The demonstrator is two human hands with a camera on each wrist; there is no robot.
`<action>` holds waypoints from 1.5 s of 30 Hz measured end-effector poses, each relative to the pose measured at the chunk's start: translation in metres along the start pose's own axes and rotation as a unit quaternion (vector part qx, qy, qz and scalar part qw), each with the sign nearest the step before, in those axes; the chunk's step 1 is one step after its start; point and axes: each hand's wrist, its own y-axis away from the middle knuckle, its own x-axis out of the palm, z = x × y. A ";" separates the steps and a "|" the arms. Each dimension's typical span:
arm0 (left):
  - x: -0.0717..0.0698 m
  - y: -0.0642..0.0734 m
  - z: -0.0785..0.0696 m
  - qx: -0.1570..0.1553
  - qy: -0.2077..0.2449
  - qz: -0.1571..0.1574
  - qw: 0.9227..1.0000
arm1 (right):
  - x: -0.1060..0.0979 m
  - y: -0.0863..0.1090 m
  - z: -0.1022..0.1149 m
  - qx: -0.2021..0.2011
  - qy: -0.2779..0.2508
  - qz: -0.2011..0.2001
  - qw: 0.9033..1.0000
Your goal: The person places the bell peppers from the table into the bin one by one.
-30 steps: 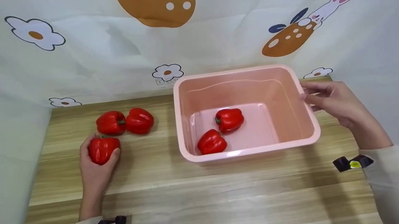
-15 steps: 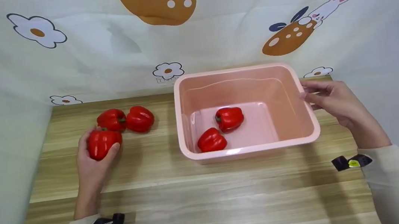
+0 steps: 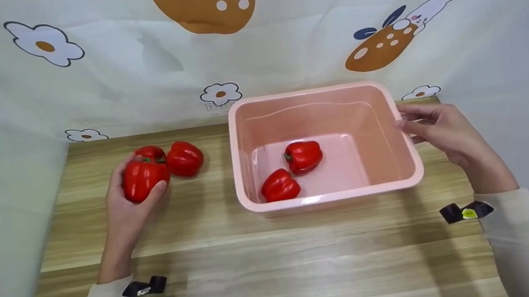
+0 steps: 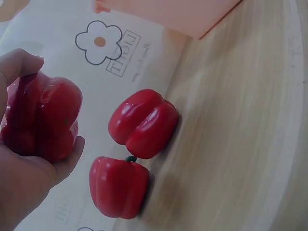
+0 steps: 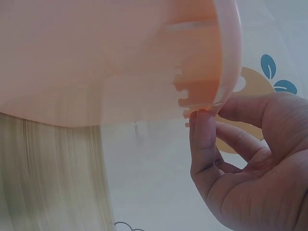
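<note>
My left hand [image 3: 126, 204] grips a red bell pepper [image 3: 145, 179], fingers on its far left side and thumb on its right. The left wrist view shows this held pepper [image 4: 45, 115] raised above the wooden tabletop. Two more red bell peppers lie just beyond it: one partly hidden behind the held one [image 4: 119, 187], the other [image 3: 185, 158] to its right. On the other side, my right hand [image 3: 453, 139] pinches the right rim of a pink plastic basin [image 3: 330, 198]. Inside the basin lie two red bell peppers, one near the middle [image 3: 304, 157] and one [image 3: 280, 185] at the front left.
A wood-grain tabletop [image 3: 278, 266] carries the basin and the loose peppers. Printed cloth walls [image 3: 103, 87] with flowers and a rabbit rise at the back and both sides. The basin stands close to the back wall.
My left hand has lifted the bell pepper from the table and moved it slightly away from me and to the right, partly covering the pepper behind. The right hand stays on the basin rim.
</note>
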 end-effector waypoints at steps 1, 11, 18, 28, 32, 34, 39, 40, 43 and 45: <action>0.000 0.000 -0.002 0.003 0.000 0.000 1.000 | 0.000 0.000 0.000 -0.001 0.000 0.001 1.000; 0.003 -0.012 -0.031 0.055 0.002 0.020 0.998 | 0.000 0.000 0.002 -0.011 -0.007 0.000 1.000; 0.008 -0.017 -0.052 0.072 0.021 0.036 0.997 | 0.001 0.000 0.004 -0.012 -0.008 0.000 1.000; 0.013 -0.023 -0.076 0.080 0.014 0.058 0.995 | 0.004 -0.001 0.003 -0.022 0.008 -0.002 1.000; 0.018 -0.026 -0.083 0.084 0.016 0.067 0.994 | 0.002 0.001 0.001 -0.020 0.004 -0.004 1.000; 0.021 -0.028 -0.087 0.087 0.014 0.072 0.994 | 0.000 0.002 0.001 -0.019 0.005 -0.006 1.000; 0.024 -0.032 -0.096 0.103 0.017 0.082 0.991 | 0.000 0.002 0.001 -0.014 0.012 -0.007 1.000; 0.025 -0.033 -0.098 0.106 0.020 0.082 0.991 | 0.000 0.002 0.001 -0.014 0.012 -0.007 1.000; 0.028 -0.035 -0.106 0.113 0.039 0.084 0.989 | 0.001 0.002 0.000 -0.015 -0.002 -0.004 1.000; 0.030 -0.035 -0.110 0.114 0.047 0.089 0.988 | 0.001 0.002 0.000 -0.022 -0.011 0.001 1.000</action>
